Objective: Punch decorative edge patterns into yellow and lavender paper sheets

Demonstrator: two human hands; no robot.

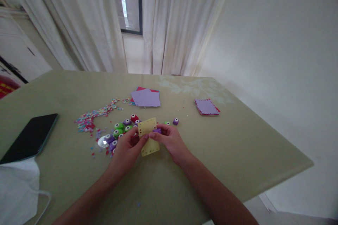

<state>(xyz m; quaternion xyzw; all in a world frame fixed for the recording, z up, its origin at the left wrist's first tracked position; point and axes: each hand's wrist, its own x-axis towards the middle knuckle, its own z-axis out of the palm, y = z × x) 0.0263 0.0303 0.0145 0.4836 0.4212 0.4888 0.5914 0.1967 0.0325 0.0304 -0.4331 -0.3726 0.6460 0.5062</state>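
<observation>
You held a yellow card (147, 126) to a purple hole punch (157, 131) near the middle of the frame.
Your left hand (129, 146) pinched the card's left side, seemingly to steady it; your right hand (171, 142) gripped the punch at its right edge, likely keeping both aligned. Spare punches (118, 126) lay just left, perhaps for easy reach, with paper bits (91, 117) farther left; one card stack (146, 99) sat above, another stack (207, 107) right of center.
</observation>
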